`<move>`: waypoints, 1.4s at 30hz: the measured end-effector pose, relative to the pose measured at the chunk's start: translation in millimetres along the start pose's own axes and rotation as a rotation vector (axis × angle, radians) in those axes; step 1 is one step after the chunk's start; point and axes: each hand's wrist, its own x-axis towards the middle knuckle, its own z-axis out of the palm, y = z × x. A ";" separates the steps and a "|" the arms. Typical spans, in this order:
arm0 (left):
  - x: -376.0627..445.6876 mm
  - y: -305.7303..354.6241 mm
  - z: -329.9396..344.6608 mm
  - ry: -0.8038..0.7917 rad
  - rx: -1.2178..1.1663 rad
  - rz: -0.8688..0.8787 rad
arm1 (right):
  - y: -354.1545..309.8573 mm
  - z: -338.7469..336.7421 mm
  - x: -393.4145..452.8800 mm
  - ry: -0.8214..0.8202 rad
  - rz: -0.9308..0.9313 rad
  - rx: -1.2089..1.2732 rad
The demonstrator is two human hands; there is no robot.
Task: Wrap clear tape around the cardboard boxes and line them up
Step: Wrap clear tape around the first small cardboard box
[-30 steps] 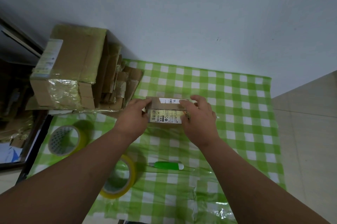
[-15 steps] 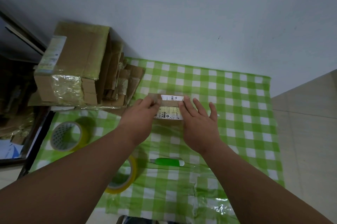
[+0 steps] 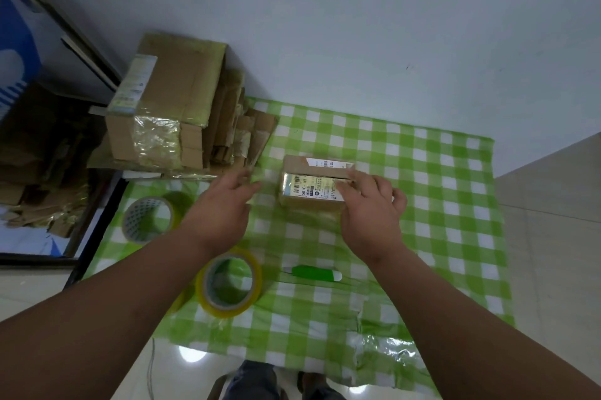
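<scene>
A small cardboard box [image 3: 309, 184] with white printed labels lies on the green checked cloth [image 3: 422, 198], shiny tape across its near face. My right hand [image 3: 370, 207] rests on the box's near right corner with fingers spread. My left hand [image 3: 224, 204], blurred, hovers left of the box with loose fingers and holds nothing. A roll of clear yellowish tape [image 3: 229, 285] lies below my left wrist. A second roll [image 3: 149, 217] sits further left.
A large taped cardboard box [image 3: 162, 106] and several flattened cardboard pieces [image 3: 240, 136] are stacked at the cloth's back left. A green cutter [image 3: 313, 272] lies in front of the small box. A dark frame [image 3: 94, 220] borders the left; the wall stands behind.
My left hand has let go of the small box and moved left, away from it. My right hand stays on the box's right side.
</scene>
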 end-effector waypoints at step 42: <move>-75.4 22.6 -55.0 -0.072 -0.524 -0.354 | -102.8 -45.8 -28.3 -0.632 -0.014 0.583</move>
